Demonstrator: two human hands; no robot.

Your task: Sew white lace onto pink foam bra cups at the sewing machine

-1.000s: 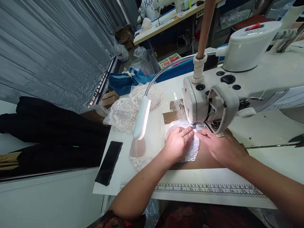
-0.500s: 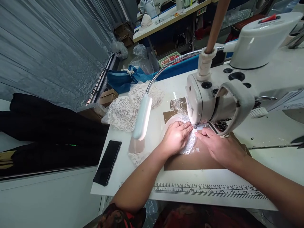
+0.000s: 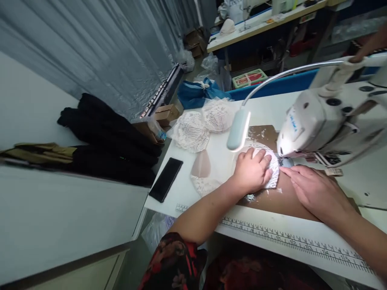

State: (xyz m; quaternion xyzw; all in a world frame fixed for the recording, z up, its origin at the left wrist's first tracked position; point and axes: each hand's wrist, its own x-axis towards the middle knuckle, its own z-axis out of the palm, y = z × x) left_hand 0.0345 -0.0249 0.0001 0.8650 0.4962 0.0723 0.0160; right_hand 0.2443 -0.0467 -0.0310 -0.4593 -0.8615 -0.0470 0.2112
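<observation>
A white lace cup piece (image 3: 273,171) lies on the brown sheet (image 3: 272,203), its right edge beside the needle area of the white sewing machine (image 3: 302,121). My left hand (image 3: 252,169) rests flat on the lace piece with its fingers spread. Just right of the piece is my right hand (image 3: 314,189), index finger stretched out with its tip at the lace edge; the other fingers are partly hidden. A lamp (image 3: 238,129) on a bendable metal neck lights the piece from above left.
Other lace cups (image 3: 192,131) lie at the table's back left, with a sheer lace piece (image 3: 202,173) nearer. A black phone (image 3: 166,179) sits by the left edge. A printed ruler (image 3: 272,233) runs along the front. Black cloth (image 3: 111,137) hangs at the left.
The view has swung left, so the table appears farther right. My left hand has spread out flatter on the lace piece, whose edge now shows clear of the machine's head.
</observation>
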